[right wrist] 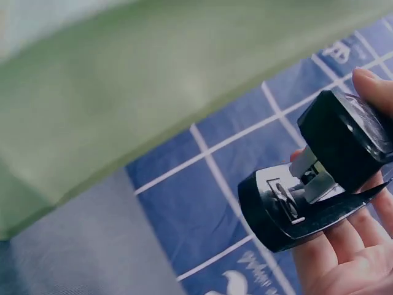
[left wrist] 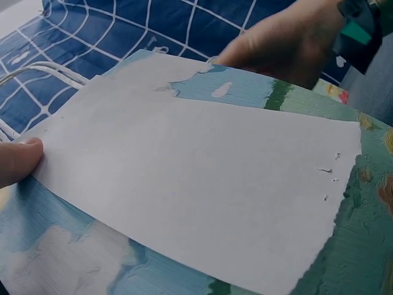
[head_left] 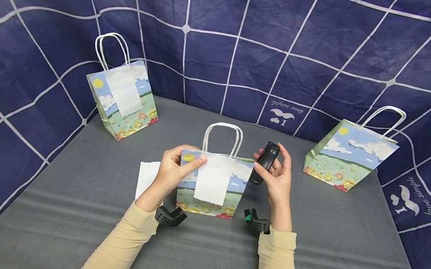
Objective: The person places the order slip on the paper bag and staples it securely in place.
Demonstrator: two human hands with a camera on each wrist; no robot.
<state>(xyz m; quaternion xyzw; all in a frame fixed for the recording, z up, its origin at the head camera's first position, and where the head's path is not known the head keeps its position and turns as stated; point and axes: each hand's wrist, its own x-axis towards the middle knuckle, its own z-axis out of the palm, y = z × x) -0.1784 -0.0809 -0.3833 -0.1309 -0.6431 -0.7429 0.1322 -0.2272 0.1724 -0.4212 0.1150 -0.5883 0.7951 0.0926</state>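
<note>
A paper gift bag (head_left: 207,205) with a painted meadow stands upright at the middle, white handles up. A white paper strip (head_left: 213,179) hangs down its front from the top edge. My left hand (head_left: 173,168) pinches the bag's upper left side; its thumb (left wrist: 21,161) lies on the strip's edge. My right hand (head_left: 280,179) holds a black stapler (head_left: 266,162) beside the bag's upper right corner, with the thumb at that corner. In the right wrist view the stapler (right wrist: 313,178) has its jaws apart, with nothing between them. The left fingers behind the bag are hidden.
A similar bag (head_left: 125,128) with a white strip on its front stands at the back left. Another bag (head_left: 345,162), without a visible strip, is at the back right. Loose white paper (head_left: 146,175) lies by my left wrist. Blue checked cloth (head_left: 254,64) walls the grey table (head_left: 201,266).
</note>
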